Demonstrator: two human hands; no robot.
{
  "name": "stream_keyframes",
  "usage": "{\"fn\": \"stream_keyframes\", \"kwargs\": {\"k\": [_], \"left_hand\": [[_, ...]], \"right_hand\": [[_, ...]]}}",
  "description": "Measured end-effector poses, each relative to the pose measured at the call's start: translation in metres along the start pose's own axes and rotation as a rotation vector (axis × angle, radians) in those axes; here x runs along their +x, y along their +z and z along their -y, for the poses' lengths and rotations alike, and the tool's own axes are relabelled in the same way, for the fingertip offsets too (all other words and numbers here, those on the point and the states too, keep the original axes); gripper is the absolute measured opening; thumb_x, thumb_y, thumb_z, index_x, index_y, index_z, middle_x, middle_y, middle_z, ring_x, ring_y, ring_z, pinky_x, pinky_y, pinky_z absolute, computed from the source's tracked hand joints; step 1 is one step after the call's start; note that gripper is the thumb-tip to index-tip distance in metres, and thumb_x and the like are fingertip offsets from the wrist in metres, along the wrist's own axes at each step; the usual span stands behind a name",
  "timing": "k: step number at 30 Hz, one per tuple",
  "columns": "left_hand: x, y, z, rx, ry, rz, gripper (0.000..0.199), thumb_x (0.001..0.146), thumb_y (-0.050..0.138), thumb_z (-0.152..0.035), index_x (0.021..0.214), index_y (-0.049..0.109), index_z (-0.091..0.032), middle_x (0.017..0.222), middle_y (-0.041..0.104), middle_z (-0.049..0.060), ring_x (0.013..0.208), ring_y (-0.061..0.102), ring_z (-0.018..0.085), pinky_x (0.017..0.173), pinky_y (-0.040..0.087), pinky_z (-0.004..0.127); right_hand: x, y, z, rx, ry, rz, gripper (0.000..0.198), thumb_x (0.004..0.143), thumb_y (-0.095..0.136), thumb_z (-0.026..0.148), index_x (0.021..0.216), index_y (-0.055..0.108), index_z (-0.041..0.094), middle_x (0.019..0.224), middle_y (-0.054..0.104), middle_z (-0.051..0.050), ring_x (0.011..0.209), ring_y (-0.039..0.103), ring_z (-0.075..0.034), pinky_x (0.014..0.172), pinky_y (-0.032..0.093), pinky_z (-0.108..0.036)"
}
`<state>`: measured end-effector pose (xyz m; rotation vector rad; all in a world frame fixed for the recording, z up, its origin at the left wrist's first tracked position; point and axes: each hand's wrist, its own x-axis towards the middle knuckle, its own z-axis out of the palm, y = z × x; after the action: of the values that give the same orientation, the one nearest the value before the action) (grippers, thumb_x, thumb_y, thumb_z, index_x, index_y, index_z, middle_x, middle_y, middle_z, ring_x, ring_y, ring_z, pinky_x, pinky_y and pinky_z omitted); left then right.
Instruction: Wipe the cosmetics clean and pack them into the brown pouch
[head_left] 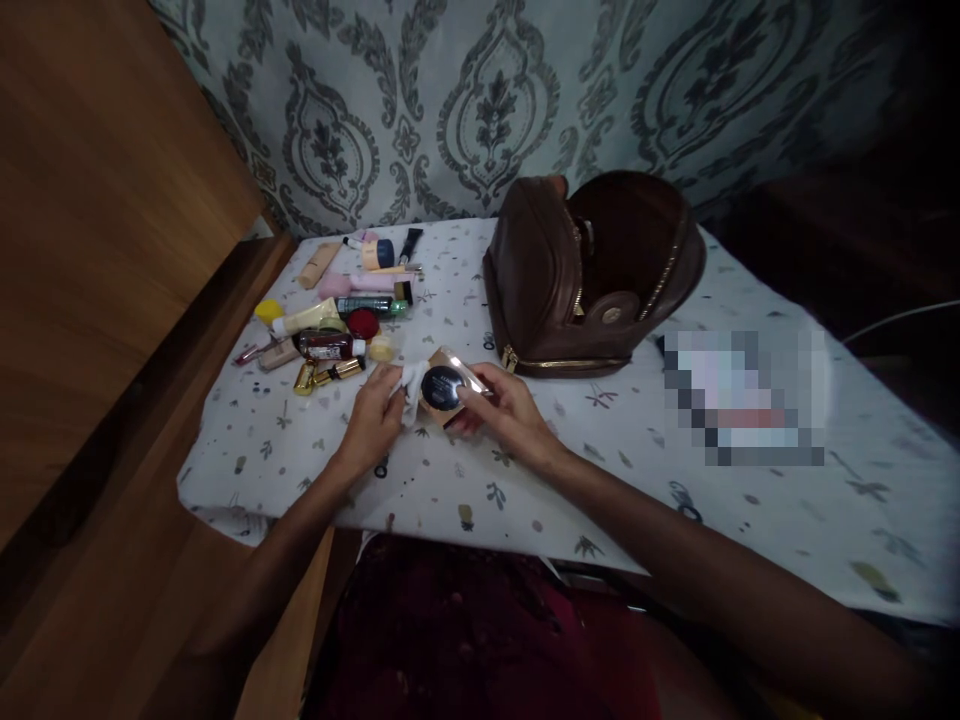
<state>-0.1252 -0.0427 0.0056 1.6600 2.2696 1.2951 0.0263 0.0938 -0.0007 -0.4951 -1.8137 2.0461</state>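
Table [675, 500] under a white patterned cloth fills the middle; its far right edge fades into dark and cannot be made out. Wooden furniture [97, 250] on the left, cut off by the frame. Brown bag [592, 270] stands at the back centre, unzipped, inside too dark to see. To its right a flat item [742, 400] on the cloth is blurred out, unreadable. Pile of cosmetics [337, 310] at back left: tubes, lipsticks, small jars, overlapping, labels too small to read. Both forearms come in from the bottom, upper arms in shadow. Right hand [502, 410] is closed around a compact [446, 385], gold case with dark round lid, held just above the cloth in front of the bag; fingers cover its right edge. Left hand [375, 415] pinches a white tissue [409, 385] against the compact's left side; the tissue hides part of the case.
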Motion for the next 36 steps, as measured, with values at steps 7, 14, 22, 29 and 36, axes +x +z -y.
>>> {"fn": "stream_keyframes", "kwargs": {"k": [7,14,22,29,36], "left_hand": [[0.002,0.003,-0.004,-0.277,-0.202,-0.076,0.018,0.089,0.049,-0.027,0.093,0.063,-0.017,0.087,0.064,0.004,0.083,0.058,0.019,0.078,0.048,0.030],[0.003,0.007,-0.010,-0.444,-0.328,-0.033,0.020,0.086,0.051,-0.027,0.094,0.066,-0.017,0.083,0.066,0.002,0.077,0.058,0.017,0.070,0.049,0.027],[0.000,0.005,-0.022,-0.283,-0.170,-0.046,0.017,0.088,0.046,-0.022,0.090,0.063,-0.018,0.088,0.061,0.003,0.084,0.057,0.018,0.078,0.048,0.030],[-0.010,0.010,-0.037,-0.132,-0.030,-0.019,0.016,0.091,0.041,-0.016,0.092,0.057,-0.019,0.093,0.058,0.005,0.090,0.056,0.018,0.084,0.048,0.030],[-0.006,0.016,-0.025,-0.121,-0.082,-0.148,0.029,0.089,0.040,-0.012,0.111,0.059,-0.018,0.107,0.062,0.008,0.104,0.058,0.021,0.098,0.046,0.038]], "right_hand": [[0.002,0.008,-0.005,0.215,0.037,0.006,0.046,0.075,0.075,0.052,0.099,0.045,0.025,0.086,0.069,0.000,0.068,0.072,-0.019,0.066,0.060,-0.036],[0.003,0.006,-0.007,0.253,0.138,0.133,0.052,0.075,0.076,0.045,0.110,0.042,0.027,0.086,0.071,-0.001,0.062,0.072,-0.020,0.049,0.055,-0.028],[0.007,0.006,-0.005,0.333,0.190,-0.060,0.025,0.091,0.056,0.043,0.110,0.058,0.026,0.107,0.071,-0.004,0.088,0.070,-0.019,0.065,0.060,-0.032],[0.014,0.000,-0.011,0.435,0.139,-0.171,0.029,0.093,0.052,0.051,0.109,0.059,0.028,0.117,0.069,-0.001,0.103,0.067,-0.019,0.080,0.060,-0.033],[0.011,0.006,-0.005,0.372,0.137,-0.066,0.036,0.102,0.029,0.049,0.119,0.054,0.029,0.117,0.069,-0.004,0.100,0.067,-0.020,0.076,0.058,-0.035]]}}
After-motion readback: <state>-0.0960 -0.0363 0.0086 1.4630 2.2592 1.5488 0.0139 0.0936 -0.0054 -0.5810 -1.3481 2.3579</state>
